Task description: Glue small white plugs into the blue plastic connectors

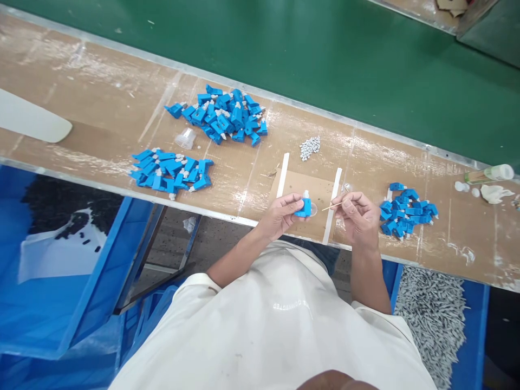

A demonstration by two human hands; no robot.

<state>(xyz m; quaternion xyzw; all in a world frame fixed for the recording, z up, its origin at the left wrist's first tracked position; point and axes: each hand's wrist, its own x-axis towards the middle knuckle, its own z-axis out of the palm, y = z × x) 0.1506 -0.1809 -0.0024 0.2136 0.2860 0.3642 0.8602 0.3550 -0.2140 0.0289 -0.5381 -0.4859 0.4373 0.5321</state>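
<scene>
My left hand (pixel 281 214) grips a small blue plastic part (pixel 303 206) with a white tip on top, held over a brown cardboard pad (pixel 314 187) at the bench's near edge. My right hand (pixel 357 215) pinches a thin wooden stick (pixel 332 206) whose point aims left at the blue part, a short gap away. Two white strips (pixel 283 174) frame the pad on its left and right sides.
Piles of the same blue parts lie at the far middle (pixel 223 115), the near left (pixel 170 170) and right of my right hand (pixel 407 210). Small grey pieces (pixel 310 147), a clear cup (pixel 186 138), a bottle (pixel 489 174) and a green conveyor belt (pixel 325 59) lie beyond. Blue bins sit below the bench.
</scene>
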